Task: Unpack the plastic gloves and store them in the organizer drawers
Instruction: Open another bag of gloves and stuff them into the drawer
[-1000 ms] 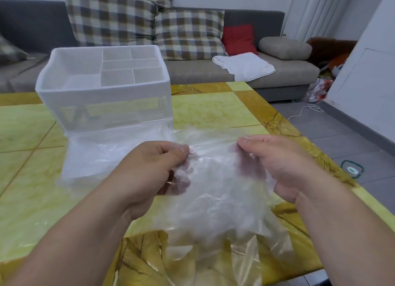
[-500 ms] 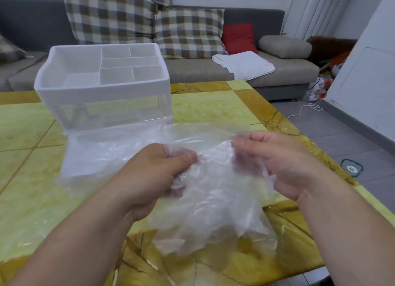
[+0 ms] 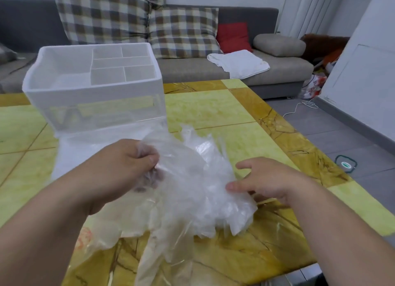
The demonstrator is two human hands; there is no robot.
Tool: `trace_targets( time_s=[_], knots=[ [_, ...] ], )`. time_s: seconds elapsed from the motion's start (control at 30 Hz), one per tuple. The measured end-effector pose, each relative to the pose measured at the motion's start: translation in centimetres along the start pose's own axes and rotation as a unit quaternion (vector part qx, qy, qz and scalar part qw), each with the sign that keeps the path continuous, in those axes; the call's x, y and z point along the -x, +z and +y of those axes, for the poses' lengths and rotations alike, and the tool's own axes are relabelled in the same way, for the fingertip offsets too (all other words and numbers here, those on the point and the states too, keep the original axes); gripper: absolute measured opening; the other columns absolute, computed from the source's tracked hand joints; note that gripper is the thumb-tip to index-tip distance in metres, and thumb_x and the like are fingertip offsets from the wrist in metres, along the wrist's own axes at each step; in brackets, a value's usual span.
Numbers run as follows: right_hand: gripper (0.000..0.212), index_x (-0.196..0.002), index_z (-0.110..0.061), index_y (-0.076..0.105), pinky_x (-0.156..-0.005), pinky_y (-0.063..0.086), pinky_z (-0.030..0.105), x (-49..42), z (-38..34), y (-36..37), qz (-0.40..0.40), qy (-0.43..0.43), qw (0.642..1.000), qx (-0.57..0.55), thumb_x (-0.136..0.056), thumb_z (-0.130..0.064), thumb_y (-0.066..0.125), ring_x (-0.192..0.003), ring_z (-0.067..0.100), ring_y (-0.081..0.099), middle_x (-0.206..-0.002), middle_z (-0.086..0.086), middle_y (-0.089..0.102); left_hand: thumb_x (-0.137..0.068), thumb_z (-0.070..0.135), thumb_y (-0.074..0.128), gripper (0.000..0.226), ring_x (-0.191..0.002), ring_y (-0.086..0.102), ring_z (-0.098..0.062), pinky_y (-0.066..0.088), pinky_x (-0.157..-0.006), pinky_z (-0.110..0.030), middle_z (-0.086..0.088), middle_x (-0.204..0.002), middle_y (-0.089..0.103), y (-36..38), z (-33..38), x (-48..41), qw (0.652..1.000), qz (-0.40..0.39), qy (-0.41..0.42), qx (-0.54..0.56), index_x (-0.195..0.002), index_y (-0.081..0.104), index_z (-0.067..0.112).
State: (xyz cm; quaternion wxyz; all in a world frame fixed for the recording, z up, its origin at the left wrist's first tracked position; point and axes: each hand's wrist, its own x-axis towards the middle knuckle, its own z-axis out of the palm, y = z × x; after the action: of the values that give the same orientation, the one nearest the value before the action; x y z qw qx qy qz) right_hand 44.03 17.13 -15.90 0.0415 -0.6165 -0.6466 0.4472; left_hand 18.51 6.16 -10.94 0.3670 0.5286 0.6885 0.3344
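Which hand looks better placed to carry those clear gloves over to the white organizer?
The left hand, I'd guess: it grips the gloves, and the organizer stands on its side. The right hand is open, only touching them.

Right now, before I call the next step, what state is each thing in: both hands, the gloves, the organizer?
left hand, gripping the plastic gloves at their upper edge.
right hand, open, fingers spread, thumb against the bundle's edge.
plastic gloves, crumpled in one bundle over the table, not yet stored.
organizer, upright on the table, top compartments empty, drawers look shut.
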Motion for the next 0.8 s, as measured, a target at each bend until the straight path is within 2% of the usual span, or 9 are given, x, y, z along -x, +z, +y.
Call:
trace_targets(
  time_s=[0.13, 0.23, 0.3, 0.4, 0.5, 0.6, 0.67, 0.73, 0.8],
  knots=[
    [0.028, -0.099, -0.01, 0.072, -0.067, 0.061, 0.042, -1.0, 0.5, 0.5, 0.077, -0.018, 0.997, -0.007, -0.073, 0.001, 0.075, -0.07, 0.028, 0.07, -0.081, 0.014, 0.072, -0.101, 0.01, 0.05, 0.026, -0.082, 0.069, -0.036, 0.057, -0.084, -0.052, -0.002, -0.073, 0.073, 0.3, 0.2, 0.0, 0.999, -0.009, 0.002, -0.032, -0.084, 0.065, -0.004],
    [0.022, -0.078, -0.006, 0.073, -0.059, 0.06, 0.043, -1.5, 0.8, 0.3, 0.106, -0.006, 0.994, -0.039, -0.079, 0.01, 0.058, -0.065, 0.033, 0.068, -0.076, 0.021, 0.072, -0.101, 0.011, 0.051, 0.027, -0.085, 0.068, -0.039, 0.058, -0.083, -0.053, -0.005, -0.074, 0.073, 0.2, 0.1, 0.0, 0.999, -0.012, -0.002, -0.036, -0.082, 0.065, -0.003],
    [0.022, -0.079, -0.004, 0.074, -0.062, 0.06, 0.046, -1.8, 1.4, -0.1, 0.124, 0.014, 0.992, -0.004, -0.079, 0.008, 0.055, -0.074, 0.039, 0.072, -0.079, 0.022, 0.073, -0.101, 0.011, 0.051, 0.027, -0.084, 0.069, -0.037, 0.058, -0.082, -0.052, -0.005, -0.074, 0.073, 0.3, 0.1, 0.0, 0.999, -0.009, -0.007, -0.035, -0.083, 0.065, -0.003],
    [0.029, -0.096, 0.002, 0.073, -0.075, 0.06, 0.046, -2.1, 1.8, -0.9, 0.181, 0.028, 0.981, 0.068, -0.08, 0.005, 0.049, -0.088, 0.041, 0.07, -0.091, 0.021, 0.073, -0.101, 0.012, 0.051, 0.028, -0.082, 0.07, -0.034, 0.058, -0.08, -0.05, -0.005, -0.074, 0.074, 0.4, 0.1, -0.1, 0.999, -0.009, -0.008, -0.037, -0.082, 0.066, -0.002],
    [0.025, -0.093, -0.011, 0.071, -0.083, 0.057, 0.054, -1.6, 1.5, -1.9, 0.281, -0.02, 0.959, -0.012, -0.087, -0.006, 0.047, -0.091, 0.035, 0.068, -0.097, 0.012, 0.072, -0.101, 0.013, 0.05, 0.028, -0.085, 0.07, -0.035, 0.059, -0.082, -0.051, -0.006, -0.075, 0.074, 0.5, 0.0, -0.1, 0.999, -0.02, -0.004, -0.038, -0.082, 0.066, -0.001],
    [0.016, -0.095, -0.027, 0.065, -0.076, 0.053, 0.04, 0.8, -0.7, -2.0, 0.355, -0.11, 0.921, -0.116, -0.096, -0.037, 0.053, -0.087, 0.021, 0.065, -0.094, -0.003, 0.068, -0.101, 0.014, 0.051, 0.029, -0.084, 0.069, -0.035, 0.058, -0.082, -0.05, -0.006, -0.074, 0.073, 0.8, 0.0, -0.2, 0.999, -0.025, 0.008, -0.039, -0.08, 0.067, 0.003],
    [0.045, -0.119, -0.027, 0.061, -0.077, 0.048, 0.035, 2.4, -2.1, -1.2, 0.302, -0.133, 0.939, -0.094, -0.087, -0.058, 0.061, -0.094, 0.016, 0.062, -0.109, -0.006, 0.065, -0.101, 0.018, 0.052, 0.031, -0.084, 0.067, -0.034, 0.056, -0.081, -0.048, -0.006, -0.075, 0.071, 1.2, -0.1, -0.2, 0.997, -0.035, 0.025, -0.057, -0.077, 0.067, 0.006],
    [0.086, -0.144, -0.029, 0.042, -0.089, 0.048, 0.037, 2.8, -3.0, 0.6, 0.218, -0.106, 0.97, 0.001, -0.074, -0.074, 0.065, -0.115, 0.022, 0.058, -0.133, -0.002, 0.057, -0.1, 0.029, 0.054, 0.03, -0.085, 0.066, -0.029, 0.052, -0.084, -0.048, -0.003, -0.081, 0.071, 1.5, -0.3, -0.2, 0.993, -0.058, 0.053, -0.092, -0.078, 0.068, 0.015],
    [0.101, -0.152, -0.029, 0.025, -0.091, 0.048, 0.039, 2.3, -3.3, 2.6, 0.168, -0.074, 0.979, 0.092, -0.071, -0.074, 0.067, -0.123, 0.026, 0.054, -0.142, 0.001, 0.049, -0.096, 0.038, 0.052, 0.026, -0.086, 0.066, -0.015, 0.051, -0.086, -0.039, 0.006, -0.085, 0.071, 1.8, -0.2, -0.2, 0.986, -0.092, 0.08, -0.112, -0.079, 0.068, 0.026]
  ],
)
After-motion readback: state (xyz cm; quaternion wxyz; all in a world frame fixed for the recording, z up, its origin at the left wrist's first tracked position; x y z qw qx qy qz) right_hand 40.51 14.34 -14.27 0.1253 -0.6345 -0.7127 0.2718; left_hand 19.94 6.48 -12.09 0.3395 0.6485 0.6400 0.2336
